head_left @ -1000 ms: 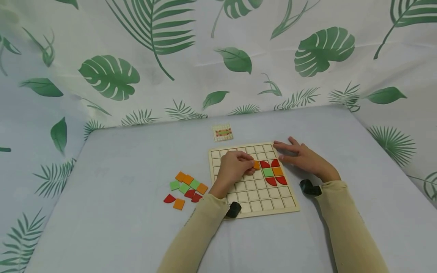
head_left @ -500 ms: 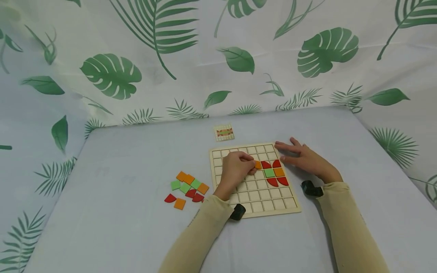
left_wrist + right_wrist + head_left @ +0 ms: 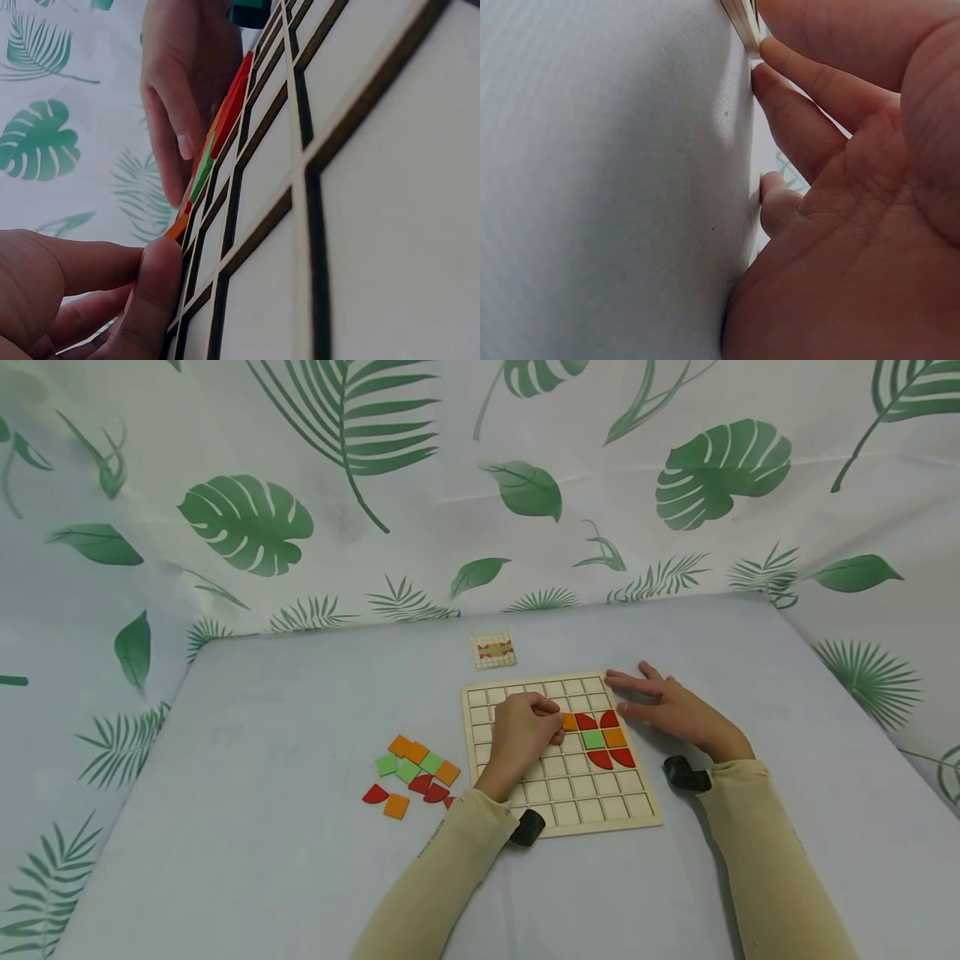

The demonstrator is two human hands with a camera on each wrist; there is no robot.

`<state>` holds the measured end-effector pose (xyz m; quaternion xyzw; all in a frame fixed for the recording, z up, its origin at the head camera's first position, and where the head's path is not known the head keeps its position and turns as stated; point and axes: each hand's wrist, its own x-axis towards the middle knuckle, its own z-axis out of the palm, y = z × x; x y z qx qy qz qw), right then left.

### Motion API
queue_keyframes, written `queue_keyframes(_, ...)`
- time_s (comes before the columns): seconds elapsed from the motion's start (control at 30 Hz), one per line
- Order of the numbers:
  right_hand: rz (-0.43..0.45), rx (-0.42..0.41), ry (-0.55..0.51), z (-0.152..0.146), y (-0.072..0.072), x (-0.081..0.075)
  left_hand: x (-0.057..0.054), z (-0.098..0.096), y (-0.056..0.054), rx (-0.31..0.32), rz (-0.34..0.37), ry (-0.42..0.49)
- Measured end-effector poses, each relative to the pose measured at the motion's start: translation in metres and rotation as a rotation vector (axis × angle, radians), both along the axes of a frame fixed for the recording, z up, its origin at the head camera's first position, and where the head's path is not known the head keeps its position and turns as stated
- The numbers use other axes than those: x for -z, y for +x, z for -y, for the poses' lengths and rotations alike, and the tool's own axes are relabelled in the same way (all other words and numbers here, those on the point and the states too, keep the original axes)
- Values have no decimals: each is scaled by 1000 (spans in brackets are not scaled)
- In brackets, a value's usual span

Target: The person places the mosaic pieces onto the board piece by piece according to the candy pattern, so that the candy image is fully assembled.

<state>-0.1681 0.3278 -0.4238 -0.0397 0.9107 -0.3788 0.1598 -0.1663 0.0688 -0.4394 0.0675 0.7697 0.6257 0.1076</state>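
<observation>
My left hand [image 3: 519,739] reaches over the wooden grid board [image 3: 570,787], thumb and forefinger pinching an orange square tile [image 3: 570,722] at its left edge. The tile lies against a red quarter-circle tile [image 3: 586,721] in the same row. Right of my fingers, a green square [image 3: 593,739], another orange square [image 3: 614,737] and more red quarter-circles [image 3: 600,760] fill neighbouring cells. My right hand [image 3: 682,714] rests at the board's right edge, fingers spread, fingertips touching the rim. In the left wrist view, the pinched tile [image 3: 178,226] shows just beyond the thumb tip.
Loose orange, green and red tiles [image 3: 408,771] lie left of the board, some partly behind the left sleeve. Behind the board is a small pattern card [image 3: 494,650]. A leaf-print cloth [image 3: 420,485] hangs at the table's back.
The left wrist has shifted slightly right while its fingertips stay at the orange tile. My right hand keeps its place at the board's edge. The head view has moved a little.
</observation>
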Motion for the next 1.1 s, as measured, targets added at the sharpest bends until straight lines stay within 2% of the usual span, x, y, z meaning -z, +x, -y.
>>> queue_keyframes(0.3,-4,-2,11,1,-2,0,0,1,0,-37,7,38)
queue_keyframes(0.53,14,-1,27,1,-1,-1,-4,11,-2,-28,92,164)
queue_keyframes(0.63,23,5,26,1,0,-1,-9,19,-4,3,113,190)
queue_keyframes(0.77,30,10,22,0,0,0,-16,30,-5,77,115,195)
queue_keyframes(0.97,13,0,14,-1,-2,2,-30,52,-2,201,53,109)
queue_keyframes(1.1,5,-8,17,-1,-1,1,-36,75,0,199,29,68)
